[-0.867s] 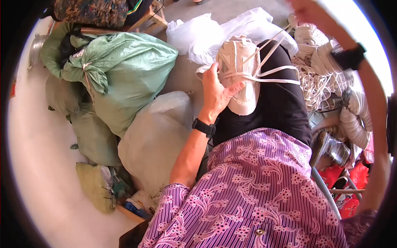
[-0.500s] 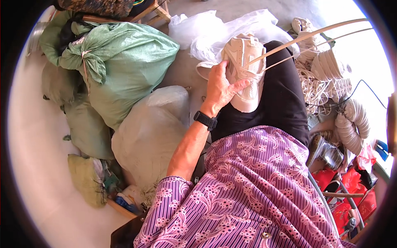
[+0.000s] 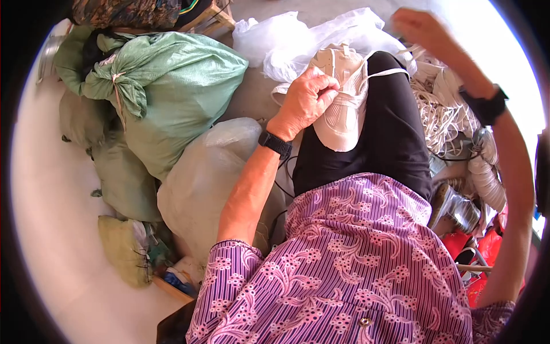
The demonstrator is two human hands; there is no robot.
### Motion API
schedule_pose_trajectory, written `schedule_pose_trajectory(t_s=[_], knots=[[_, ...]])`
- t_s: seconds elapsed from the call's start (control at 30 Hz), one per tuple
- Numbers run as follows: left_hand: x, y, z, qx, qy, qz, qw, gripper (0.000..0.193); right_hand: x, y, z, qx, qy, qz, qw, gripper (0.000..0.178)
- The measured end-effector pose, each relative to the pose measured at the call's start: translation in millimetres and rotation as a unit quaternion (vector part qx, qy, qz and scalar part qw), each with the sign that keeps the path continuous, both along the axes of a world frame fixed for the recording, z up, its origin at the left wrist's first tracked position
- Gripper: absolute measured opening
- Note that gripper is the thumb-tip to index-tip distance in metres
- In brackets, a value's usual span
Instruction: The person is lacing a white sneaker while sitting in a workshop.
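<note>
A beige and cream lace-up shoe (image 3: 339, 133) rests on my black-trousered thighs, its toe toward me. My left hand (image 3: 309, 102) is closed at the shoe's lacing, thumb and fingers pinching the shoelace. From the lacing a loose length of pale shoelace (image 3: 391, 72) curves off to the right over my knee. My right hand (image 3: 418, 27) is raised at the far right, away from the shoe. It is smeared by motion, so its fingers and anything in them cannot be made out.
A tied green woven sack (image 3: 183, 80) and a cloudy plastic bag (image 3: 209, 189) stand on the left. White plastic bags (image 3: 326, 37) lie beyond the shoe. To the right are a heap of pale laces (image 3: 441, 112), stacked pale shoe parts (image 3: 487, 180) and red bags (image 3: 490, 246).
My right hand and forearm have come into view at the right. My left hand went from holding the shoe's side to pinching at its lacing. The taut lace strands now hang in a loose curve.
</note>
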State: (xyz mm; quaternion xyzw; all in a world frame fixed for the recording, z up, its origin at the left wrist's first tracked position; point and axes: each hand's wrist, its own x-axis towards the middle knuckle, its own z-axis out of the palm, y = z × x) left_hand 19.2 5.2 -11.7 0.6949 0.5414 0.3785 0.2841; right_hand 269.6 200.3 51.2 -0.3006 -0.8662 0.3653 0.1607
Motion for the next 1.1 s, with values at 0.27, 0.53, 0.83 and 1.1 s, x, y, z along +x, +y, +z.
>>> schedule_pose_trajectory(t_s=[0.27,0.53,0.83,1.1], knots=[[-4,0,12,-0.080,0.018,-0.068,0.994,0.008,-52,-85,-34,0.029,-0.003,0.049,0.998,0.019],[6,5,0,-0.047,-0.080,0.047,0.995,0.009,-64,-85,-52,0.056,-0.005,0.026,0.998,0.015],[16,-2,-11,0.028,-0.040,0.094,0.994,0.008,-62,-82,-52,0.152,-0.113,-0.028,0.981,0.013],[13,-5,-8,-0.012,-0.075,0.079,0.994,0.010,-51,-84,-47,0.105,-0.016,-0.070,0.992,0.013]])
